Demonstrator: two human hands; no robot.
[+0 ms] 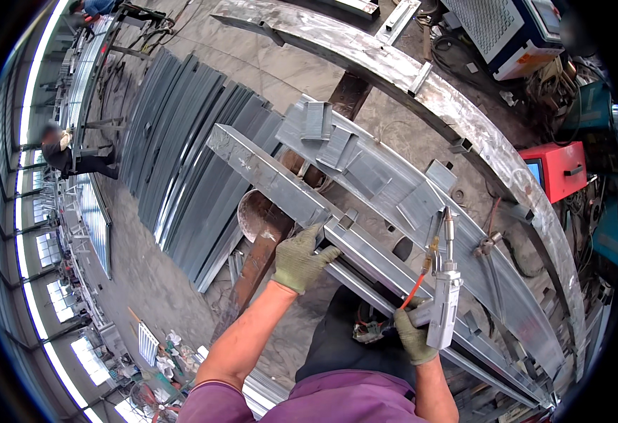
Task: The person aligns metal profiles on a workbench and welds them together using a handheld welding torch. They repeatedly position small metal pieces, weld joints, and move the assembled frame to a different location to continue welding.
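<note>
My left hand (pixel 300 259), in an olive work glove, is closed round the near end of a galvanized steel profile (pixel 376 255), its thumb and fingers at the profile's edges. A wider grey steel beam (pixel 267 173) runs from that hand toward the far left. In my gloved right hand (pixel 413 337) is a handheld welding gun (pixel 446 299) with a pale grey body, its narrow nozzle pointing away from me. An orange-red hose runs beside the gun. A short metal piece (pixel 348 218) sits on the profile just right of my left hand.
Beyond the profile lies a wide channel (pixel 372 169) carrying loose short offcuts (pixel 338 148). A curved steel beam (pixel 478 127) arcs across the right. Long grey profiles (pixel 189 141) are stacked at left. A red machine (pixel 563 173) stands right; another person (pixel 58 155) is far left.
</note>
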